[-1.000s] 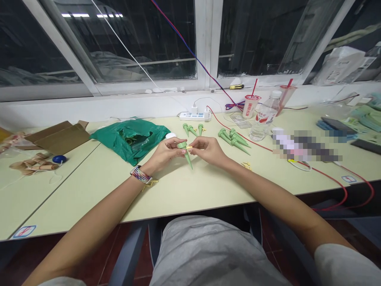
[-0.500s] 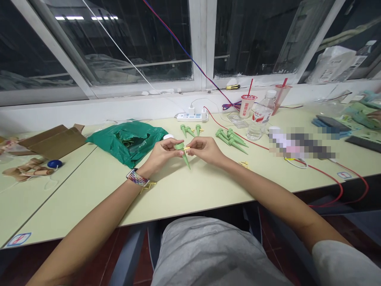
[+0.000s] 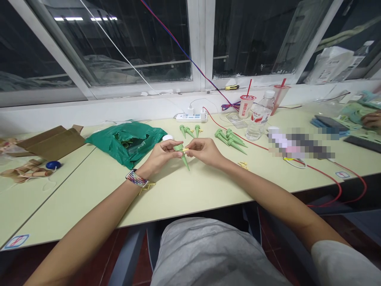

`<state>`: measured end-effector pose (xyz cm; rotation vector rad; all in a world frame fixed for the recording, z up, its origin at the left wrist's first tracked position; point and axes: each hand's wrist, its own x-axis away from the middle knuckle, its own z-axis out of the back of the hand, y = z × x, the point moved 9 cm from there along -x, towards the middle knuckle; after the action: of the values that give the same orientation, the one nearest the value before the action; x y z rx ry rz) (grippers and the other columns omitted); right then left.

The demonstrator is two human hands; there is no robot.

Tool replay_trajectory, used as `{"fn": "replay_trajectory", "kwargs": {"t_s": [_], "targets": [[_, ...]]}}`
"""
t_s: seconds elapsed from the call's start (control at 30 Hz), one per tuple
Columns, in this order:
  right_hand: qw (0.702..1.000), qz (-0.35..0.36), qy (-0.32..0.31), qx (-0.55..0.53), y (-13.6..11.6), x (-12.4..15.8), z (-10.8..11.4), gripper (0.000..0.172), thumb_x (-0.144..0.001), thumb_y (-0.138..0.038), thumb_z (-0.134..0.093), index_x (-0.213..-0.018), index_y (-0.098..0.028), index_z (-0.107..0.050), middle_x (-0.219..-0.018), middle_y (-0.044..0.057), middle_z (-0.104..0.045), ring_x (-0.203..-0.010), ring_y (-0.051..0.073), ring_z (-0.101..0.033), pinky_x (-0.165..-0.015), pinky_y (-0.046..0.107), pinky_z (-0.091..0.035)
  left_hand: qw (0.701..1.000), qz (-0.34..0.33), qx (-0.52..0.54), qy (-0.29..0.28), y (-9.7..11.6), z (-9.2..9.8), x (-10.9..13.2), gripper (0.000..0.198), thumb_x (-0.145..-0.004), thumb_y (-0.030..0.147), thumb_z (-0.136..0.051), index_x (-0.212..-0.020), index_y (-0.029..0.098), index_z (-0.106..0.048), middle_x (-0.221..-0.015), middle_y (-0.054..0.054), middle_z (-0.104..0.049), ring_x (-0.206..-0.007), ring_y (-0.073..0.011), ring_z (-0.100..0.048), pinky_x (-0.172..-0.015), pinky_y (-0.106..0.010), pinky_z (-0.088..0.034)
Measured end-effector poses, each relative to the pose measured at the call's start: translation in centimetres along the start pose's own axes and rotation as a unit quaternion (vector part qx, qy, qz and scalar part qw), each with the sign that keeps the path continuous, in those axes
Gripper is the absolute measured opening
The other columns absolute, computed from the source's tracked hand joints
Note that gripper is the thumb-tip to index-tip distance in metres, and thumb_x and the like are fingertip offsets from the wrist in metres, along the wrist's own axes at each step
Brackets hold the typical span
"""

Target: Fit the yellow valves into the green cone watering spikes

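Observation:
Near the middle of the table, my left hand (image 3: 160, 157) pinches a green plant watering spike (image 3: 185, 162) by its wide top, its point slanting down to the right. My right hand (image 3: 205, 151) is closed on a small yellow valve piece (image 3: 185, 149), which touches the side of the spike just below the top. Beyond my hands lie a few green spikes (image 3: 189, 130), one with a yellow piece at its side. A group of several more spikes (image 3: 230, 139) rests to the right. Small yellow pieces lie by my right forearm (image 3: 243, 165) and beside my left wrist (image 3: 146, 188).
A torn green plastic bag (image 3: 104, 137) and a cardboard piece (image 3: 53, 142) are at the left. At the back stand a power strip (image 3: 190, 117), a drink cup (image 3: 245, 108) and a water bottle (image 3: 258, 119). A red cable (image 3: 318, 168) crosses the right side. Another person's hand (image 3: 372, 119) shows far right.
My hands stay almost in place, with the spike and yellow piece still held together. The view has shifted very slightly, and more of the other person's hand shows at far right.

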<state>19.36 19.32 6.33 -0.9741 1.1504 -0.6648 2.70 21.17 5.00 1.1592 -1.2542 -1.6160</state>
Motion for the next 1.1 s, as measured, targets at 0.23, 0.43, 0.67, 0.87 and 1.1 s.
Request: {"fn": "replay_trajectory", "kwargs": {"t_s": [0.23,0.43,0.67,0.87,1.1], "targets": [[1.000,0.004,-0.011,-0.001,-0.3,-0.3,-0.2,0.017,-0.077,-0.032,-0.080,-0.085,-0.018,-0.073,-0.078,0.004,-0.076,-0.074,0.018,-0.073,-0.072,0.030,-0.058,1.000,-0.008,0.001,-0.017,0.2,-0.2,-0.1,0.051,-0.064,0.033,-0.096,-0.111,0.021,-0.080,-0.085,-0.003,-0.071,-0.074,-0.0153,-0.066,-0.074,-0.030,-0.053],[0.990,-0.017,-0.066,0.125,-2.1,1.2,2.2,0.030,-0.085,-0.028,-0.075,-0.114,-0.021,-0.072,-0.098,0.006,-0.079,-0.090,0.021,-0.075,-0.079,0.033,-0.058,0.999,-0.030,-0.018,-0.031,1.4,-1.7,0.5,0.046,-0.072,0.036,-0.091,-0.114,0.022,-0.077,-0.092,-0.002,-0.065,-0.080,-0.0144,-0.064,-0.075,-0.027,-0.052],[0.893,-0.113,-0.024,0.435,-4.1,9.2,14.1,0.016,-0.091,-0.032,-0.065,-0.098,-0.022,-0.075,-0.086,0.005,-0.075,-0.077,0.022,-0.070,-0.068,0.033,-0.050,0.997,-0.004,0.064,-0.049,0.6,-1.9,0.3,0.041,-0.080,0.034,-0.085,-0.117,0.023,-0.070,-0.082,-0.001,-0.063,-0.083,-0.0166,-0.065,-0.078,-0.029,-0.054],[0.848,-0.193,-0.044,0.492,-1.8,12.4,16.5,0.014,-0.086,-0.029,-0.064,-0.089,-0.022,-0.076,-0.090,0.006,-0.075,-0.080,0.021,-0.069,-0.070,0.032,-0.049,0.997,-0.010,0.071,-0.030,1.0,-1.8,0.3,0.038,-0.081,0.030,-0.083,-0.116,0.021,-0.071,-0.073,0.001,-0.059,-0.078,-0.0158,-0.064,-0.074,-0.027,-0.051],[0.838,-0.168,-0.020,0.519,-1.4,10.4,16.3,0.007,-0.083,-0.022,-0.063,-0.083,-0.021,-0.070,-0.088,0.006,-0.073,-0.078,0.021,-0.068,-0.068,0.031,-0.047,0.994,0.003,0.101,-0.041,0.3,-1.7,0.2,0.038,-0.081,0.025,-0.082,-0.116,0.020,-0.067,-0.086,-0.001,-0.065,-0.076,-0.0145,-0.067,-0.076,-0.029,-0.054]]}}
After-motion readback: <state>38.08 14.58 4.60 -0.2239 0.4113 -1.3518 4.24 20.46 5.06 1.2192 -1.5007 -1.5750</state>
